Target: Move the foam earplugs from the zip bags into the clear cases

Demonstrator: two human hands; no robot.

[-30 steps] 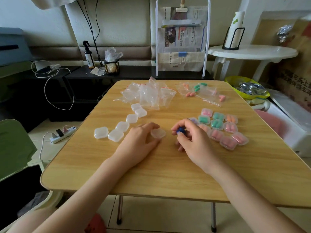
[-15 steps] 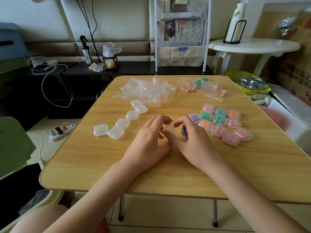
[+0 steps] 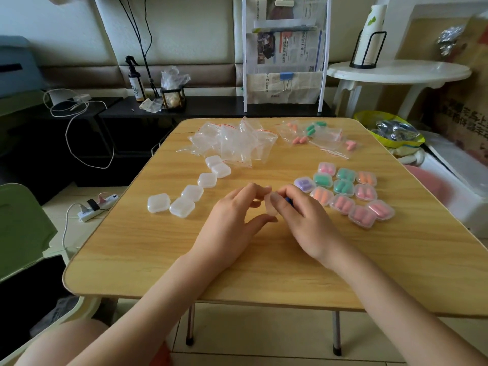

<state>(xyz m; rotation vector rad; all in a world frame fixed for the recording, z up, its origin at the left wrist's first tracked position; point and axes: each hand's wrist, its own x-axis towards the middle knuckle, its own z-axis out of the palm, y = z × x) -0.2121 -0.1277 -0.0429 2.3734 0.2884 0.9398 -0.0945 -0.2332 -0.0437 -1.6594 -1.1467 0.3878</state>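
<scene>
Wooden folding table (image 3: 184, 260) in a cluttered room, with a white newspaper rack (image 3: 285, 54) behind its far edge and a white round side table (image 3: 401, 71) to the right. Both hands meet at mid-table. Left hand (image 3: 232, 223): fingers and thumb curled around a clear case (image 3: 272, 206), holding it just above the tabletop. Right hand (image 3: 306, 220): fingers curled, touching the same case from the right, with blue earplugs (image 3: 288, 200) pinched beneath them; only a sliver of blue shows. Cannot tell whether the case lid is open.

Left of the hands, six empty cases (image 3: 184, 192) run in a loose diagonal line toward the far side. Beyond them lies a heap of emptied zip bags (image 3: 232, 141). At the far right of the table, a few zip bags with earplugs (image 3: 314, 134) in orange, green and pink lie spread out. Just right of the right hand sits a cluster of filled cases (image 3: 348, 194) holding pink, green, orange and purple pairs, lids closed, packed touching one another.
</scene>
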